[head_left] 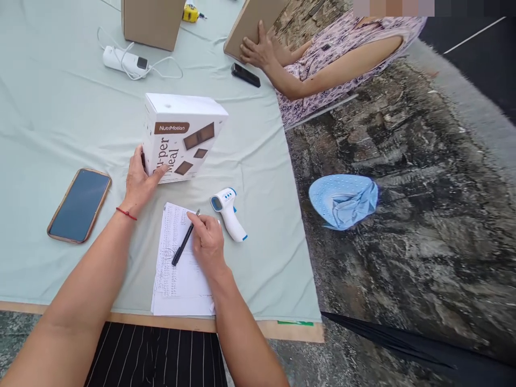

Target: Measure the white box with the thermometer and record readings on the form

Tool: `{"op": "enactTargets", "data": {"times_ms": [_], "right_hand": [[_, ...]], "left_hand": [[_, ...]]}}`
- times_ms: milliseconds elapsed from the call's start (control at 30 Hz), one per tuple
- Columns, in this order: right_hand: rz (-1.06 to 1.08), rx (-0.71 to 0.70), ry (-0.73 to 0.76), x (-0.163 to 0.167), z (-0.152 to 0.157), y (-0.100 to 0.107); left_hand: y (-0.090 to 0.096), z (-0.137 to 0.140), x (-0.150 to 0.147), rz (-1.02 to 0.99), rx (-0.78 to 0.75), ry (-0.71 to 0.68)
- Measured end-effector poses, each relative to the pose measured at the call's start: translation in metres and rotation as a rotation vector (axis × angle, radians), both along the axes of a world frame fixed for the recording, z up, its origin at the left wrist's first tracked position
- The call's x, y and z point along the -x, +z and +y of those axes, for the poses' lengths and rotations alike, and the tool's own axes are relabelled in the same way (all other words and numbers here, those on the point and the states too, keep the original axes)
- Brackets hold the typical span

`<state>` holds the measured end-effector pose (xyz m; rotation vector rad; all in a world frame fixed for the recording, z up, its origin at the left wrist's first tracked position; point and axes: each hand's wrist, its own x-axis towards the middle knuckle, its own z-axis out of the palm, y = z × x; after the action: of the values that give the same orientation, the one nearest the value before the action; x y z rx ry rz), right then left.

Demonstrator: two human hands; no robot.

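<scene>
Our left hand (140, 181) grips a white printed cardboard box (186, 138), upper left-centre; our right hand (208, 239) pinches a slim black pen (183, 243) above white paper sheets (189, 279), lower left-centre (we're probably inspecting the box); writing would call for re-angling the pen

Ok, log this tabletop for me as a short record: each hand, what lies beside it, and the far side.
Left hand: grips the white box low on its left
Right hand: over the papers, at the black pen; grip unclear
Beside left: phone, lying flat
Beside right: white infrared thermometer
Far side: cardboard box, white device with cable
Co-worker: hand against brown cardboard
</scene>
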<state>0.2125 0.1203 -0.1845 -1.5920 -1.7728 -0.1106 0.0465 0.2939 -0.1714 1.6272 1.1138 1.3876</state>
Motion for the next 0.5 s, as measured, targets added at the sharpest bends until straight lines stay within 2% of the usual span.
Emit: {"op": "enactTargets", "data": {"times_ms": [67,133,200,267,367,433,500], "right_hand": [[0.018,-0.045,-0.087,-0.005,0.002,0.001],[0.036,-0.064,-0.273,-0.016,0.004,0.001],[0.053,0.006,-0.476,-0.033,0.006,0.001],[0.090,0.157,-0.592,-0.049,0.007,-0.002],[0.201,0.329,-0.605,-0.063,0.010,-0.004],[0.341,0.356,-0.589,-0.062,0.012,-0.002],[0.550,0.312,-0.573,-0.055,0.015,0.005]], "left_hand": [[0.006,-0.002,0.001,-0.004,0.013,-0.008],[0.011,-0.005,0.002,0.001,0.030,-0.006],[0.016,-0.007,0.002,0.017,0.043,0.003],[0.020,-0.010,0.003,0.032,0.060,0.012],[0.025,-0.013,0.003,0.057,0.100,0.025],[0.028,-0.015,0.003,0.093,0.130,0.026],[0.033,-0.017,0.003,0.137,0.154,0.015]]}}
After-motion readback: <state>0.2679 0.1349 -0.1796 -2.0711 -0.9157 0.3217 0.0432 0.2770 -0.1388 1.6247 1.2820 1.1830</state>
